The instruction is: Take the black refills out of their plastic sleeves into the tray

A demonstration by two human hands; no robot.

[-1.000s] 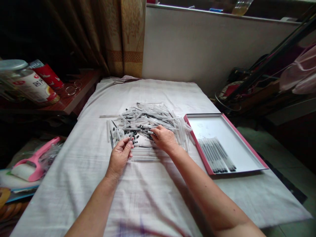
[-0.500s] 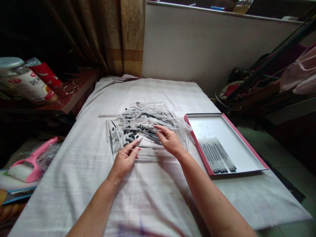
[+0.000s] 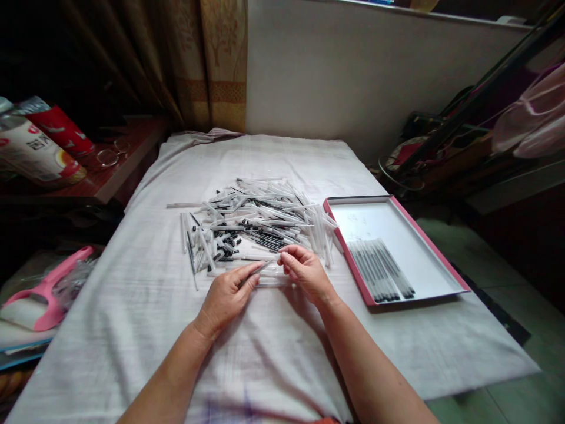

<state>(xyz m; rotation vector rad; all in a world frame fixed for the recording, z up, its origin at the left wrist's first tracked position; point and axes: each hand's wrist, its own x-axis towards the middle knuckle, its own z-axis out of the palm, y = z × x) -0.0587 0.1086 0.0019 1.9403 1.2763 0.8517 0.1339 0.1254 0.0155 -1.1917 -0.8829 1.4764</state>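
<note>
A loose pile of clear pen barrels, black refills and small black caps [image 3: 256,218] lies on the white cloth [image 3: 265,347] in the middle. Just in front of that pile, my left hand [image 3: 227,297] pinches one end of a clear pen barrel [image 3: 265,266] between thumb and fingers. My right hand [image 3: 304,272] is curled shut at the barrel's other end, fingertips meeting it. Both hands hover a little above the cloth, close together.
A pink-edged shallow box lid [image 3: 424,259] at the right holds a row of finished black pens [image 3: 382,271]. A wooden shelf at the left carries a jar [image 3: 35,156] and a red can [image 3: 59,126]. A pink-handled roller [image 3: 37,294] lies lower left.
Both hands have drawn back from the pile toward me and come together. The left hand now holds a clear barrel, and the right hand has closed on its far end.
</note>
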